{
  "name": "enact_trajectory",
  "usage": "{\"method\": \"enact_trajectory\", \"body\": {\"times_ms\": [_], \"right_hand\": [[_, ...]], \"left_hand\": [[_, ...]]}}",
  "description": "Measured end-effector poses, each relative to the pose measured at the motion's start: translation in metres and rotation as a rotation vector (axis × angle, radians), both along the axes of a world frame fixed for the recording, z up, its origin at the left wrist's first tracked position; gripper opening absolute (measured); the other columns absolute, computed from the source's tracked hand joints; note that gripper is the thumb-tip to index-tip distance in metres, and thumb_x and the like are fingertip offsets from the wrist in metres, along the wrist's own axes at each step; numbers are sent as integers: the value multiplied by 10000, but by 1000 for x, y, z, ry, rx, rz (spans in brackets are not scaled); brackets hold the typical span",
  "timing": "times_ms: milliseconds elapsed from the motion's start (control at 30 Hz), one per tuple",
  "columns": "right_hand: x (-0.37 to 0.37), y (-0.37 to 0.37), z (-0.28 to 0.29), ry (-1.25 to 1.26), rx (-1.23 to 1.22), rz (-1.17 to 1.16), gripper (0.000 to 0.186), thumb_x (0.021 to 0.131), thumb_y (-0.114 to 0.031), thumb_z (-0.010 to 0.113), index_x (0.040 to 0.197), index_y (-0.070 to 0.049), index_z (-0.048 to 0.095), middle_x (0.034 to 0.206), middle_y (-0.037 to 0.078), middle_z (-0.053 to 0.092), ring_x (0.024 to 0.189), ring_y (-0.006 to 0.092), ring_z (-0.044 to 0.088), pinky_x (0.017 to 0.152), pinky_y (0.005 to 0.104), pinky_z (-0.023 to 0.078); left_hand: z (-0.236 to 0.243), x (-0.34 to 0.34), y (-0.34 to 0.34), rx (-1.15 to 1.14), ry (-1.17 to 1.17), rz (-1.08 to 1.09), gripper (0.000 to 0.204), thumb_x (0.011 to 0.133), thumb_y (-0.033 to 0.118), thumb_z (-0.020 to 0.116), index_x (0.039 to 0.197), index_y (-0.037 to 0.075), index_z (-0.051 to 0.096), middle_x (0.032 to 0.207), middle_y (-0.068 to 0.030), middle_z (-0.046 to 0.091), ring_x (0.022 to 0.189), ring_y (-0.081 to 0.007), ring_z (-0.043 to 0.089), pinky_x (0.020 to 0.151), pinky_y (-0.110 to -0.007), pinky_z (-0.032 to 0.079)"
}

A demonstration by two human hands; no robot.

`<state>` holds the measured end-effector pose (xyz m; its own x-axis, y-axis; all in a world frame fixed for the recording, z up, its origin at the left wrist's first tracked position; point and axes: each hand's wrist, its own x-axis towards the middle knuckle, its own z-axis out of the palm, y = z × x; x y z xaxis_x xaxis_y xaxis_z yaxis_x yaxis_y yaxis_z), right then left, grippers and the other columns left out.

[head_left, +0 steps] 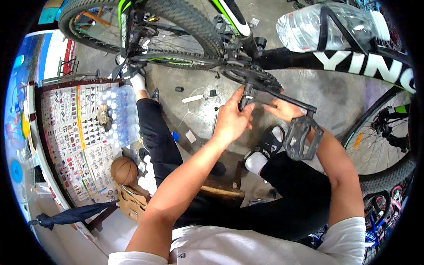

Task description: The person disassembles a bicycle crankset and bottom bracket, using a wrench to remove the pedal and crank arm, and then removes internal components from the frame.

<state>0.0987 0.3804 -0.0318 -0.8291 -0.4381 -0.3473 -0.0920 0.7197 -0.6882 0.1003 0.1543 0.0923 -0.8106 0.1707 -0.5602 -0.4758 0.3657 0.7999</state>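
A bicycle [234, 22] with a black and green frame fills the upper view. At its crankset, my left hand [236, 115] grips a short metal fitting [247, 92], probably a tool, below the chainring [233, 70]. My right hand [282, 110] is just right of it, behind the crank arm [293, 101], fingers curled; what they hold, if anything, I cannot make out. The black pedal [302, 141] hangs in front of my right forearm. A water bottle [327, 28] sits in the frame's cage.
Bottled water [119, 115] lies on a board covered in printed sheets [66, 132], beside a basketball [123, 170] and folded umbrella [77, 214]. Small parts [179, 88] and a white tube [192, 98] lie on the concrete floor. More bicycles [380, 216] crowd the lower right.
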Motion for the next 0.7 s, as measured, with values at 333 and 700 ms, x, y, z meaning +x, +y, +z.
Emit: {"method": "enact_trajectory", "body": {"times_ms": [333, 700], "right_hand": [[21, 55, 81, -74, 2, -29, 430, 817, -480, 700, 985, -84, 682, 881, 158, 669, 813, 388, 630, 764, 436, 509], [27, 50, 93, -643, -427, -362, 440, 901, -498, 706, 999, -68, 707, 756, -55, 612, 629, 25, 538, 500, 169, 370]], "left_hand": [[6, -5, -11, 8, -48, -2, 641, 955, 164, 659, 1530, 133, 378, 730, -68, 680, 548, -130, 635, 486, -305, 520], [3, -4, -10, 19, -50, -24, 678, 952, 179, 663, 1549, 149, 344, 731, -53, 673, 568, -128, 628, 477, -310, 521]]}}
